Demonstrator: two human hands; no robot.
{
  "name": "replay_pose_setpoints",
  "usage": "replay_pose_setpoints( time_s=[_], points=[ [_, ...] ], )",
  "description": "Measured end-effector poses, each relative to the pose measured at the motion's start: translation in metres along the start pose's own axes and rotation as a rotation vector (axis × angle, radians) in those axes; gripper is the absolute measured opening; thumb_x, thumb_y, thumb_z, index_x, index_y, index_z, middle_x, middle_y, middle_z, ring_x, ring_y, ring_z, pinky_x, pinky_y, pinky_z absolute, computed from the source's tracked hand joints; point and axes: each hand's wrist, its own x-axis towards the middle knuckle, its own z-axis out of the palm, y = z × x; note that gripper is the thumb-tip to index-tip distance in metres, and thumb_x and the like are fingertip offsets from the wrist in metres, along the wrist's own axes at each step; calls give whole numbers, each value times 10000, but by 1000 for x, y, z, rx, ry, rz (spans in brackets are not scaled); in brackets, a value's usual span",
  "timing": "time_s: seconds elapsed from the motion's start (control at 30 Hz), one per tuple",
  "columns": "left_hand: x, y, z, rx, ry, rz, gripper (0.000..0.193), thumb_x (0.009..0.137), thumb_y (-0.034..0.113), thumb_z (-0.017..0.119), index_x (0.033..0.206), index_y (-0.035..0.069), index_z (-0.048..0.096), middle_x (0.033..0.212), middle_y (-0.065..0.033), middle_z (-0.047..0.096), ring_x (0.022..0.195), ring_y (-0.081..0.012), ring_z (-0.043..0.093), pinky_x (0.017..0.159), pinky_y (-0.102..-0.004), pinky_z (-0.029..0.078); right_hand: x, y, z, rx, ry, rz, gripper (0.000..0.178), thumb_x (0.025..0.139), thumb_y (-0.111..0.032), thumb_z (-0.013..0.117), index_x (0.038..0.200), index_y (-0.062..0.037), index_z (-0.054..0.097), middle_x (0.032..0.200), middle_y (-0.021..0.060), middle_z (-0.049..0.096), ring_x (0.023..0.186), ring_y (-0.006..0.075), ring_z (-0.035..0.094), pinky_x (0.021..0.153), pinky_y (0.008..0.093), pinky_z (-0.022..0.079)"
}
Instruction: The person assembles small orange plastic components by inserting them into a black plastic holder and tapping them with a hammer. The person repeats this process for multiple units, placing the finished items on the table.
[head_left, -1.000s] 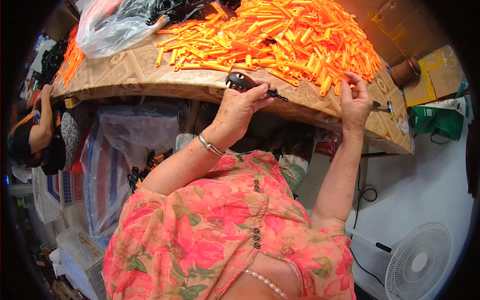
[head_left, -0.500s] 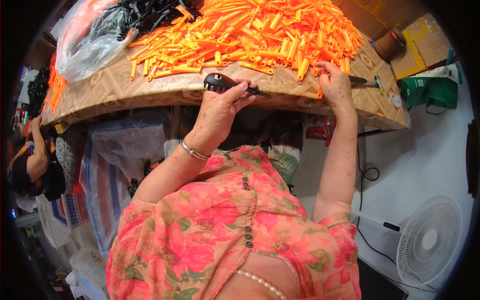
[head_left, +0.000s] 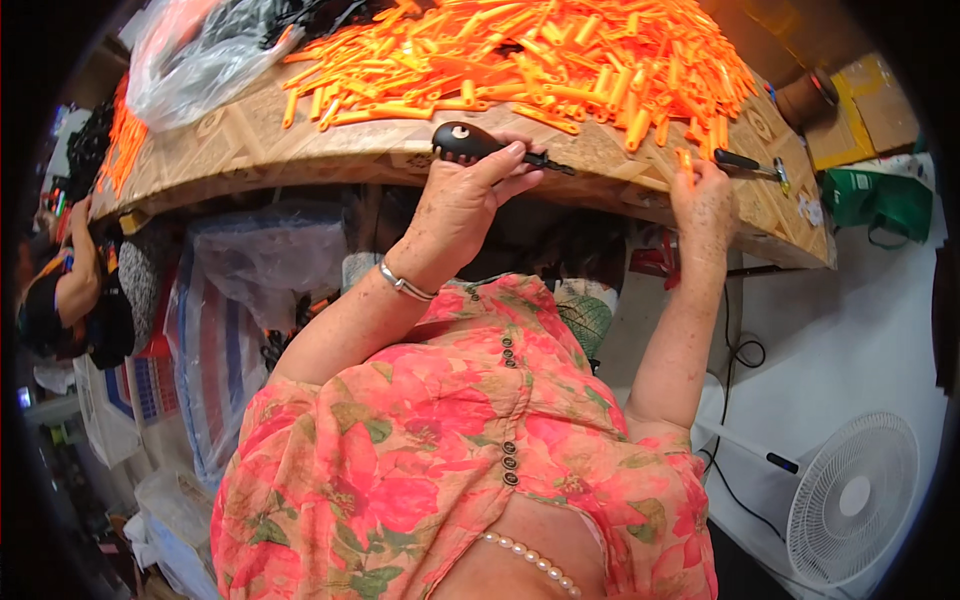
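My left hand point(head_left: 462, 190) is closed on a black plastic part point(head_left: 466, 142) just above the table's near edge. That part has a broad, rounded end with notches along one side, and a thin stem pokes out to the right past my fingers. At the table edge further right, my right hand point(head_left: 704, 200) pinches a small orange plastic piece point(head_left: 685, 160), mostly covered by the fingers. Beyond both hands spreads a large heap of orange plastic pieces point(head_left: 540, 70) on the patterned table point(head_left: 380, 150).
A small hammer point(head_left: 738, 160) with a black handle lies right of my right hand. Clear plastic bags point(head_left: 200, 90) and black parts sit at the far left. A brown spool point(head_left: 806, 97), cartons, a green bag point(head_left: 850, 195) and a white fan point(head_left: 853, 497) stand right. Another person's arm point(head_left: 80, 275) shows left.
The whole view has shifted a little. My right hand has turned and drawn slightly toward me and to the right, with the orange piece now between its fingertips. My left hand keeps its hold.
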Motion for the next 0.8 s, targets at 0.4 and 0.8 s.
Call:
replay_pose_setpoints(
  time_s=[0.4, 0.8],
  points=[
    [-4, 2, 3, -63, -90, -78, 165, 891, 49, 649, 1043, -5, 613, 1016, -90, 653, 973, -183, 646, 807, -311, 589, -85, -53, -28, 1062, -165, -329, 318, 932, -12, 515, 1234, -28, 612, 1016, 64, 633, 859, 120, 587, 738, 250, 466],
    [-12, -6, 3, -244, -114, -235, 240, 871, 41, 667, 1098, -16, 615, 1054, -102, 660, 949, -155, 646, 874, -275, 559, -103, -73, -15, 1029, -59, -424, 241, 918, -57, 588, 1155, -26, 615, 913, 88, 663, 804, 130, 633, 713, 268, 496]
  ],
)
